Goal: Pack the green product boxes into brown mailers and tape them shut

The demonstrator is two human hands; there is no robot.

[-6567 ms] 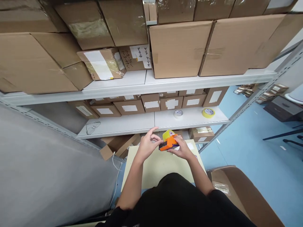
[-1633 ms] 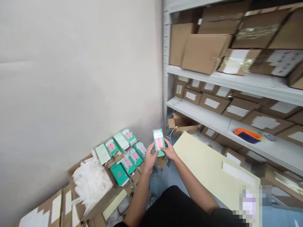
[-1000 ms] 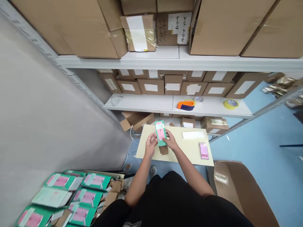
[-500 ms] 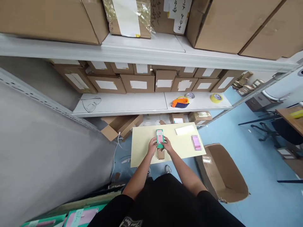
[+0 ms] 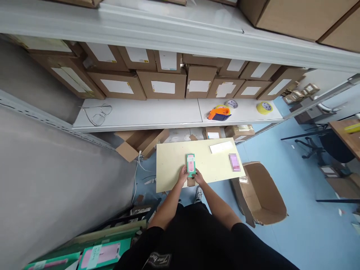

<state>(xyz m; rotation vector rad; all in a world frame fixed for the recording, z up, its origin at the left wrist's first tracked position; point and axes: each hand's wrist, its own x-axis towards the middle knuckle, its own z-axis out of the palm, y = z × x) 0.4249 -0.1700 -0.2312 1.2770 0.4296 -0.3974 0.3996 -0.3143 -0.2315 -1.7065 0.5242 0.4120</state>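
Observation:
A flat green-and-pink package (image 5: 191,165), which looks like a boxed phone case, is held upright along its length between both my hands over the cream table. My left hand (image 5: 183,174) grips its lower left edge with curled fingers. At the lower right edge, my right hand (image 5: 198,176) holds it with its fingers bent inward. Just below the package, a small brown cardboard piece (image 5: 191,182) shows near the table's front edge, partly covered by the package. A blurred-out pink item (image 5: 234,162) and a white flat block (image 5: 221,147) lie on the right of the table (image 5: 170,161).
A large open carton (image 5: 267,195) stands right of the table. The shelf (image 5: 157,112) ahead bears glasses (image 5: 98,115), an orange tape dispenser (image 5: 219,113), tape rolls (image 5: 264,108) and labelled boxes (image 5: 163,86). More green packages (image 5: 104,255) sit at lower left.
The view has tilted downward and shifted, so the upper shelf shows less. Both hands still hold the package; less of the brown cardboard piece below it shows.

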